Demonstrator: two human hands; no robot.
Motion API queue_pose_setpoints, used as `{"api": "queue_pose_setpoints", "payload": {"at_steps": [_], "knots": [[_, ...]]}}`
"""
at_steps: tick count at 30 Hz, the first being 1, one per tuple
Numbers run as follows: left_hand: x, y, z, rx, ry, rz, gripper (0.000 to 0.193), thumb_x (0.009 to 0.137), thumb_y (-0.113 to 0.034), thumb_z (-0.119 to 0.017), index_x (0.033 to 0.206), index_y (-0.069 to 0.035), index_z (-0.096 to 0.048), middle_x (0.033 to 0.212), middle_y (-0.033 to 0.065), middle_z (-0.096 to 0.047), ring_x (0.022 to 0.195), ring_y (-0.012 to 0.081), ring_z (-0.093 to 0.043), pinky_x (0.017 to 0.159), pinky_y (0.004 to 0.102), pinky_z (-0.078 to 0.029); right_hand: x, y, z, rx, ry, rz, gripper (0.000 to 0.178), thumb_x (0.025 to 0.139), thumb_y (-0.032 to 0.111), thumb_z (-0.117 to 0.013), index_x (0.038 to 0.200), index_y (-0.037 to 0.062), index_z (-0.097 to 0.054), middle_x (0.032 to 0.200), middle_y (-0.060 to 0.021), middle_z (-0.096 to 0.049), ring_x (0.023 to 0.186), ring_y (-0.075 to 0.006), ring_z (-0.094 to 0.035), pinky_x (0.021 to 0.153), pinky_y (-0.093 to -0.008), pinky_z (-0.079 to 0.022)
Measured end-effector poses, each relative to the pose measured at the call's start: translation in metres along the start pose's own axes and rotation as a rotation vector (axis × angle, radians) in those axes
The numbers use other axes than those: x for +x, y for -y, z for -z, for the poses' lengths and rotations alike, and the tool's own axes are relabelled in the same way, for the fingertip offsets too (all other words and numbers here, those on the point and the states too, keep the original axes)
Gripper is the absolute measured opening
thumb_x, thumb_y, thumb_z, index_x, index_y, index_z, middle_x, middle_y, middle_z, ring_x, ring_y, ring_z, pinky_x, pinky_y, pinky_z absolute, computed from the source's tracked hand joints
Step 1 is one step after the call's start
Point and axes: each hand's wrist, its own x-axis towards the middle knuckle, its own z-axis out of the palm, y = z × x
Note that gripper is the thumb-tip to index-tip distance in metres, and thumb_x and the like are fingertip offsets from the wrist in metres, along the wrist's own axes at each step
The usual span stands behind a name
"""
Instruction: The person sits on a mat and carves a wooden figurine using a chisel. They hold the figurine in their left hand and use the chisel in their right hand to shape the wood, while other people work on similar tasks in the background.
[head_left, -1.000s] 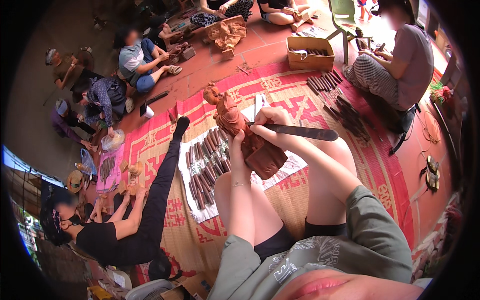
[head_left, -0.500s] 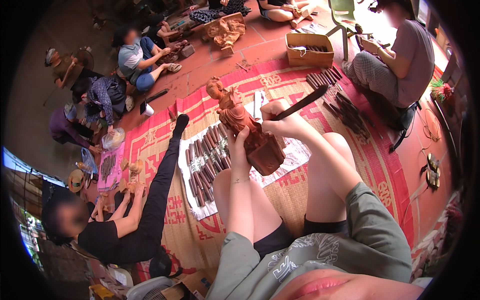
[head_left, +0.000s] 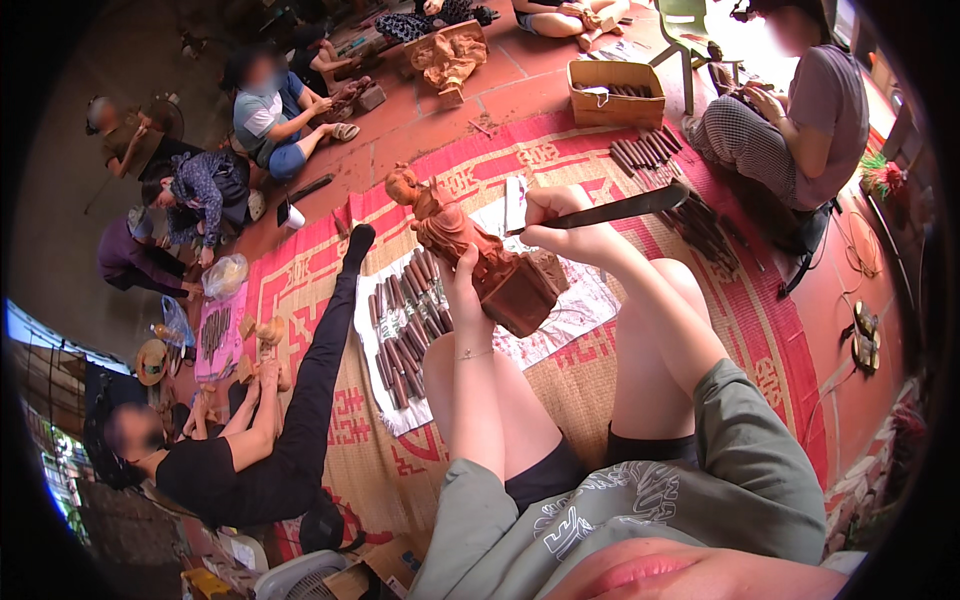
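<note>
Over the red-and-straw mat (head_left: 390, 480) mid-frame, gripping a statue (head_left: 485, 262) in a partly hidden, wrapped left hand (head_left: 466, 292) and a dark tool (head_left: 632, 207) in a tightly curled right hand (head_left: 562, 222); probably best to brace firmly, work lightly.

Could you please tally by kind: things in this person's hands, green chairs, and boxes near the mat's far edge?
Carved figure in left hand: 1
Dark tool in right hand: 1
Green chair: 1
Box: 1
Total: 4

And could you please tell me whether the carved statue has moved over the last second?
Yes, the carved statue has shifted slightly to the left, judged against the white cloth.
</note>
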Motion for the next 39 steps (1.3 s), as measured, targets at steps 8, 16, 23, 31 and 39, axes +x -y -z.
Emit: {"api": "queue_pose_setpoints", "payload": {"at_steps": [8,16,23,31,39], "knots": [[-0.001,-0.002,0.001,-0.088,-0.035,0.023,0.051,0.086,-0.016,-0.056,0.13,-0.005,-0.034,0.115,0.0092,-0.05,0.098,0.02,-0.056,0.081,0.035,-0.05,-0.002,0.001,0.0,-0.012,-0.03,0.015,0.014,0.07,0.003,-0.064,0.066,0.0018,-0.05,0.059,0.003,-0.048,0.055,-0.0027,-0.042,0.048,-0.0211,-0.033],[0.001,0.0,0.01,-0.12,-0.031,0.086,0.057,0.085,-0.015,-0.057,0.135,-0.011,-0.029,0.119,0.0078,-0.047,0.102,0.0205,-0.054,0.083,0.0347,-0.048,0.001,0.001,-0.003,0.103,0.01,-0.04,0.014,0.072,0.004,-0.067,0.068,0.0016,-0.054,0.067,0.0012,-0.056,0.06,-0.0019,-0.049,0.052,-0.0185,-0.038],[0.007,0.01,0.015,-0.013,-0.11,0.009,0.038,0.087,-0.023,-0.054,0.118,-0.004,-0.045,0.102,0.0098,-0.058,0.089,0.0205,-0.061,0.076,0.033,-0.051,0.005,0.006,-0.006,0.024,0.113,-0.044,0.011,0.071,0.009,-0.065,0.073,-0.0006,-0.059,0.064,-0.0042,-0.06,0.059,-0.0074,-0.055,0.054,-0.0231,-0.043],[0.012,0.018,0.024,-0.026,-0.163,0.023,0.035,0.087,-0.025,-0.055,0.113,-0.003,-0.049,0.098,0.0096,-0.06,0.086,0.0201,-0.061,0.075,0.0322,-0.051,0.004,-0.001,-0.009,0.222,-0.083,-0.019,0.01,0.075,0.001,-0.062,0.076,-0.0007,-0.052,0.069,-0.0033,-0.057,0.061,-0.0063,-0.056,0.054,-0.0202,-0.046],[0.015,0.023,0.037,-0.115,-0.117,0.043,0.056,0.083,-0.016,-0.059,0.132,-0.008,-0.032,0.121,0.0084,-0.047,0.104,0.0212,-0.053,0.085,0.0338,-0.047,0.006,-0.014,-0.032,0.139,-0.229,0.021,0.01,0.07,0.008,-0.061,0.07,0.0001,-0.055,0.062,-0.0027,-0.054,0.058,-0.007,-0.049,0.053,-0.0237,-0.04]]}}
